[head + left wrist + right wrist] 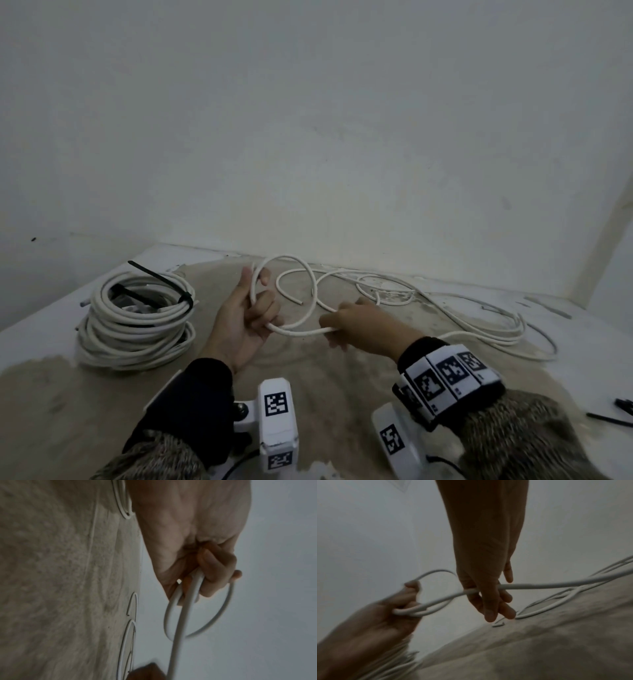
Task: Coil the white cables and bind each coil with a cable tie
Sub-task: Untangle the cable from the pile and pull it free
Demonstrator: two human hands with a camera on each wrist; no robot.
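My left hand (255, 310) is raised palm-up above the table, fingers curled round a couple of small loops of white cable (294, 330). The same loops (178, 609) hang from the left hand (211, 569) in the left wrist view. Just to its right, my right hand (349, 325) grips the run of cable that leads off to the loose cable (479, 329) sprawled over the table's right side. In the right wrist view the cable (539, 585) passes through the right hand (488, 596) toward the left hand (388, 615). One free cable end (301, 303) lies between the hands.
A stack of coiled white cable (137, 325) sits at the left, its top coil bound with a black cable tie (161, 282). Loose black cable ties (613, 413) lie at the right edge. The beige table (325, 377) meets a white wall behind.
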